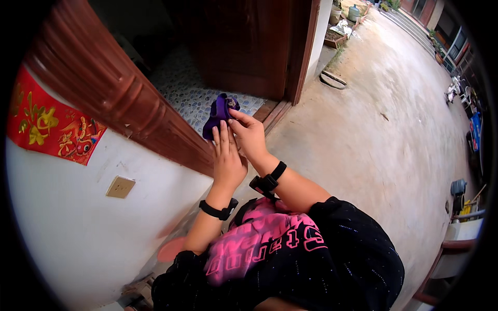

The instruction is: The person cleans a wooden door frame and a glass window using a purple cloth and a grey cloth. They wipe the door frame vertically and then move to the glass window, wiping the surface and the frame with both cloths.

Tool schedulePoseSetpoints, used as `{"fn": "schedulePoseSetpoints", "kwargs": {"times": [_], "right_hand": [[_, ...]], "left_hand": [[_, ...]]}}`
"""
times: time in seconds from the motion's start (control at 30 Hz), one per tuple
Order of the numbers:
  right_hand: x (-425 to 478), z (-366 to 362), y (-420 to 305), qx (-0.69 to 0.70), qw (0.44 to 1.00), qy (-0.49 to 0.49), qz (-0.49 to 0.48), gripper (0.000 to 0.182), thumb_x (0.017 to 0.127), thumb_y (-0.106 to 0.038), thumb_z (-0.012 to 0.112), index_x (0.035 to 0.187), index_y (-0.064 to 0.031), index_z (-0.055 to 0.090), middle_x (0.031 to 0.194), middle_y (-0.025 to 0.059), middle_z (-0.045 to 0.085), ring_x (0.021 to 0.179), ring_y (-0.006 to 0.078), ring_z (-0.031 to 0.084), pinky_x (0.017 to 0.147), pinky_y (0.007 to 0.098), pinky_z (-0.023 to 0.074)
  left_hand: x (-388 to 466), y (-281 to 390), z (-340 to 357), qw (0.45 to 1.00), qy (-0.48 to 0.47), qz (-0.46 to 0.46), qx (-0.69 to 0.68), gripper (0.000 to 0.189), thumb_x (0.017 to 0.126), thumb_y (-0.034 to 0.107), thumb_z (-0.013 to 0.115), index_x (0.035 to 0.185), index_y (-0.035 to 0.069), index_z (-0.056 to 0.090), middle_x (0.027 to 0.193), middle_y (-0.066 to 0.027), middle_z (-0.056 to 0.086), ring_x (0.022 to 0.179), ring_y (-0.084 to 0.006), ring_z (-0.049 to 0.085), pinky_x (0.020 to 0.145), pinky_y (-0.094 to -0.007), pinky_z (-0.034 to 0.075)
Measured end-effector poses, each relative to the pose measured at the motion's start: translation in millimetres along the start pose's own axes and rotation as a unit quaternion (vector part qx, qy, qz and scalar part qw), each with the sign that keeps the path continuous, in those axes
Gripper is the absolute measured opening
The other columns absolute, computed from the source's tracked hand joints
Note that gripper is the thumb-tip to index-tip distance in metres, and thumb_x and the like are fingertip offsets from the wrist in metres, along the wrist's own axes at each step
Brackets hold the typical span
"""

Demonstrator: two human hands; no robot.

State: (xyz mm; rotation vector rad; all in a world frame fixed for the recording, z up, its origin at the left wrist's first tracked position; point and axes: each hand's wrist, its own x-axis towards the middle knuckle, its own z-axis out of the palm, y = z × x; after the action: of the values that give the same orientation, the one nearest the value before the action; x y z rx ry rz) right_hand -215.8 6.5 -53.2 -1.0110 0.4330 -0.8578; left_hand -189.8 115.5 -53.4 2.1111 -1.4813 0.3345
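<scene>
A small purple cloth item [220, 111], bunched and with a patterned patch at its upper right, is held up before me in front of a doorway. My right hand [249, 134] pinches its right edge between thumb and forefinger. My left hand [228, 155] lies against its lower part with the fingers extended close together; the thumb is mostly hidden. Both wrists wear black straps with small dark devices. What exactly the cloth item is, I cannot tell.
A carved brown door frame [116, 85] and a white wall with a socket plate [121, 187] stand at left. The dark wooden door [249, 50] is open onto a pebble-patterned floor. A concrete yard [373, 147] lies at right, a pink round object [171, 249] below.
</scene>
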Motion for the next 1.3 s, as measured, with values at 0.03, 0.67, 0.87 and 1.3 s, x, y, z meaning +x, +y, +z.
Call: {"fn": "schedulePoseSetpoints", "kwargs": {"times": [0.03,0.67,0.87,1.3], "right_hand": [[8.0,-19.6,-7.7,0.021,1.000,0.021,0.006,0.032,0.093,-0.002,0.063,0.125,0.0032,0.063,0.107,0.0064,0.068,0.089,0.0097,0.062,0.078,0.0228,0.0524],[156.1,-359.0,-188.6,0.135,0.950,0.256,-0.116,0.031,0.095,0.000,0.058,0.126,0.0016,0.058,0.115,0.0080,0.066,0.097,0.0128,0.063,0.081,0.0255,0.0546],[228.6,-389.1,-196.1,0.174,0.942,0.257,-0.131,0.033,0.095,0.000,0.059,0.128,0.0011,0.057,0.116,0.0089,0.064,0.099,0.0138,0.063,0.083,0.0268,0.0546],[504.5,-401.2,-235.4,0.071,0.955,0.246,-0.152,0.036,0.095,-0.004,0.061,0.130,0.0012,0.058,0.109,0.0054,0.066,0.089,0.0085,0.060,0.075,0.0222,0.0513]], "left_hand": [[13.1,14.2,11.5,1.000,-0.006,0.013,0.015,0.074,0.085,0.009,0.056,0.150,-0.010,0.026,0.160,-0.0251,0.018,0.148,-0.0472,0.015,0.116,-0.0640,0.012],[258.3,257.5,225.8,0.952,-0.098,0.262,-0.124,0.076,0.075,0.000,0.057,0.147,-0.008,0.034,0.159,-0.0236,0.023,0.148,-0.0478,0.013,0.117,-0.0625,0.012],[329.6,251.1,277.2,0.945,-0.099,0.285,-0.127,0.074,0.077,0.001,0.057,0.147,-0.007,0.034,0.160,-0.0229,0.022,0.149,-0.0472,0.012,0.118,-0.0622,0.010],[585.6,185.5,377.2,0.933,-0.018,0.318,-0.167,0.072,0.079,0.005,0.055,0.148,-0.005,0.035,0.159,-0.0184,0.028,0.149,-0.0467,0.014,0.115,-0.0660,0.007]]}}
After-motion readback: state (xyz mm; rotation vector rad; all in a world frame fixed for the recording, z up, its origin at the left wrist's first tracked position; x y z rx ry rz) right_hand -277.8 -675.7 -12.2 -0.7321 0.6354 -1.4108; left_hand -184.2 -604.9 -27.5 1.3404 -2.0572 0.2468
